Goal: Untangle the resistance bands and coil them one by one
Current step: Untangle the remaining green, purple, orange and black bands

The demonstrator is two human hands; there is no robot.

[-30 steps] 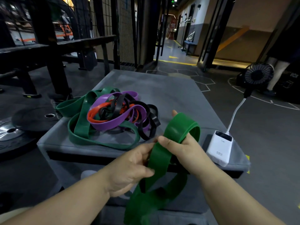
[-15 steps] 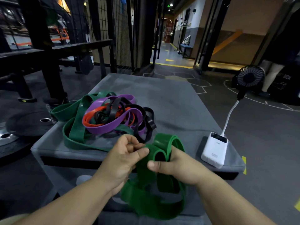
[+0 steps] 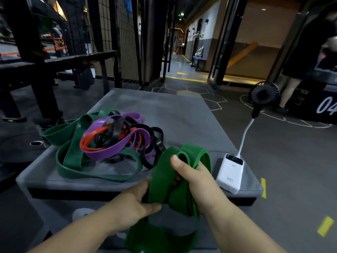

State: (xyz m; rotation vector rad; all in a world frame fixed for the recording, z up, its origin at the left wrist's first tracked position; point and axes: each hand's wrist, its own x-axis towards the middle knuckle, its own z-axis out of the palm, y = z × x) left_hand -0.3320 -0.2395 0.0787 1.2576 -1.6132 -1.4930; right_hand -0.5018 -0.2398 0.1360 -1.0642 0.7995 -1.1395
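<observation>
Coiling step, one green band point(image 3: 164, 179) out of the tangle and in both hands, just left of the power bank point(image 3: 230, 172) and in front of the box point(image 3: 182, 115) edge. The right hand point(image 3: 198, 183) was clamped round the stacked turns, thumb on top, fingers wrapped underneath. The left hand point(image 3: 131, 203), further left of the power bank, pinched the free run between thumb and fingers. A loose loop hung below both hands, its end out of frame. The pile point(image 3: 113, 141) of purple, orange, black and dark green bands lay well left of the power bank on the box, not touching the held band as far as could be seen. To do it well, my read: the right hand should act as the core and hold its clamp, while the left feeds the slack flat, turn on turn, edges lined up. A twist seemed likely where the run crossed under the left thumb, so flatten it before the next wrap. Wide rubber looked springy, so easing the thumb could let the turns pop open. Lift the hanging loop clear of the box edge, then set the coil down away from the pile.
</observation>
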